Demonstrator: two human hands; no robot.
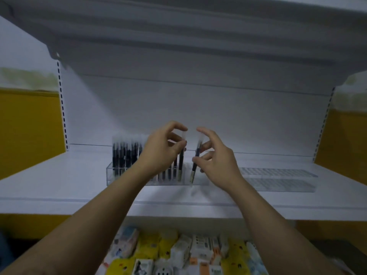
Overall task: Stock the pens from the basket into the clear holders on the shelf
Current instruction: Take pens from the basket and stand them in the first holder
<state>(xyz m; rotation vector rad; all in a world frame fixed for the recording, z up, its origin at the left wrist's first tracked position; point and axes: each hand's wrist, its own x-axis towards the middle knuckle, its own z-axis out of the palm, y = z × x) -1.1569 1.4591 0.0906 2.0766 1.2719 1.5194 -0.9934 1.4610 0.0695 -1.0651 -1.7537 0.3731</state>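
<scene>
Both my hands are up at the white shelf [79, 175], over a clear holder [111, 175] whose left part is full of upright dark pens [125, 155]. My left hand [160, 149] pinches one dark pen [181, 161] with a frosted cap, its tip down in the holder's slots. My right hand [216, 155] pinches a second dark pen [195, 161], held nearly upright with its tip just above the holder's front. A second clear holder [278, 181] stands to the right with no pens in it. The basket is out of view.
The shelf above overhangs the work area. Slotted uprights [62, 108] and yellow side panels [29, 132] frame the bay. On the lower shelf lie several small white and yellow packaged goods [178, 253].
</scene>
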